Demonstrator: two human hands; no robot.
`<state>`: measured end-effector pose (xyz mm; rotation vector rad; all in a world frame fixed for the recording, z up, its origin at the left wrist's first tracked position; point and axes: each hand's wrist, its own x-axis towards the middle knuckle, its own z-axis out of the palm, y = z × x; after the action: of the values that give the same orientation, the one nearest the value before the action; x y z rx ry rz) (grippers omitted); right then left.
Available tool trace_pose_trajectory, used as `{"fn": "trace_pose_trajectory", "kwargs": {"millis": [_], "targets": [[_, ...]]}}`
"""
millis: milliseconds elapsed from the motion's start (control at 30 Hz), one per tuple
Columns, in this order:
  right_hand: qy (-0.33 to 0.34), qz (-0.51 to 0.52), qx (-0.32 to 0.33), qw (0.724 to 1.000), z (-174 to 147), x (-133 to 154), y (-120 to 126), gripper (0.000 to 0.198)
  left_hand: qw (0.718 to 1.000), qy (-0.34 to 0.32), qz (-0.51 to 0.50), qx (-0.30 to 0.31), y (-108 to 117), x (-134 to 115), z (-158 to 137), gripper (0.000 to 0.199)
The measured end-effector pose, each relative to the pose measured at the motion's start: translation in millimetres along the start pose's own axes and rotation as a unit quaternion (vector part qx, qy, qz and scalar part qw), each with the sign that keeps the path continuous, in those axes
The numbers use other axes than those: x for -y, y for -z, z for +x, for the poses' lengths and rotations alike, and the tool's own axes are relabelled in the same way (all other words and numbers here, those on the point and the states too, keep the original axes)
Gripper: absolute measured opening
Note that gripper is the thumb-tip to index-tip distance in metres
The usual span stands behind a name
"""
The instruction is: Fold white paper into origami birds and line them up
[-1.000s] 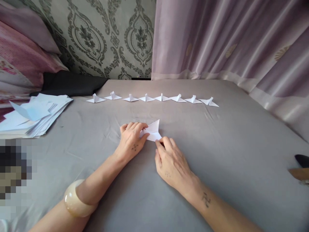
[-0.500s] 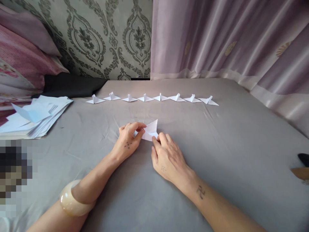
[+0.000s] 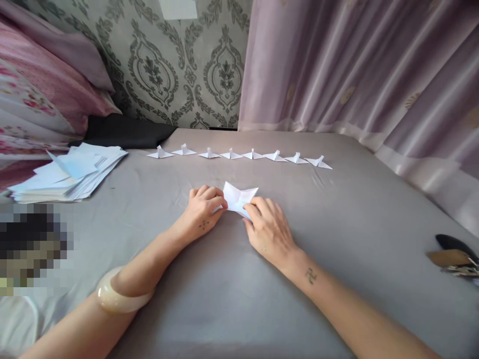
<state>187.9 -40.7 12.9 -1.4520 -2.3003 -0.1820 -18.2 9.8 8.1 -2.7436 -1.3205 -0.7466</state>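
Between my hands a white sheet of folded paper (image 3: 236,195) stands partly opened, two pointed corners rising at its far side. My left hand (image 3: 205,208) pinches its left edge with thumb and fingers. At the right edge my right hand (image 3: 266,223) grips the paper, thumb below and fingers on top. Part of the paper is hidden behind the fingers. Beyond it, several small folded paper figures (image 3: 252,154) with pointed wings and an upright middle form a row across the grey cloth (image 3: 209,294).
At the left lies a stack of paper sheets (image 3: 75,174), with a black cloth (image 3: 130,130) behind it. A brown object with keys (image 3: 451,258) lies at the right edge. A patterned wall and a purple curtain (image 3: 318,70) stand at the back.
The folded paper has opened wider, now showing two raised points instead of one. My right hand has shifted slightly right. The whole view has tilted and turned a little.
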Motion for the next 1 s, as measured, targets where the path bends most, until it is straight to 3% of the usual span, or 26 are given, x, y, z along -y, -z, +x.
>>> {"fn": "trace_pose_trajectory", "kwargs": {"millis": [200,400,533,700,1000], "targets": [[0.086,-0.043,0.031,0.995,20.8,7.6,-5.6,0.019,0.995,-0.077,0.057,-0.021,-2.5,11.5,-6.7,0.026],[0.139,-0.082,0.068,0.984,31.8,14.6,-11.4,0.025,0.992,-0.093,0.081,-0.003,-1.5,10.8,-14.1,0.031],[0.188,-0.127,0.092,0.97,35.5,19.9,-9.2,0.024,0.998,-0.034,0.053,-0.01,6.3,8.3,-20.9,0.03],[0.185,-0.128,0.107,0.969,39.1,21.5,-6.6,0.024,0.999,0.032,-0.008,-0.012,6.9,6.5,-21.8,0.02],[0.057,0.015,0.195,0.979,59.0,10.8,-0.5,0.027,0.976,0.182,-0.106,0.057,-3.2,5.7,-16.2,0.015]]}}
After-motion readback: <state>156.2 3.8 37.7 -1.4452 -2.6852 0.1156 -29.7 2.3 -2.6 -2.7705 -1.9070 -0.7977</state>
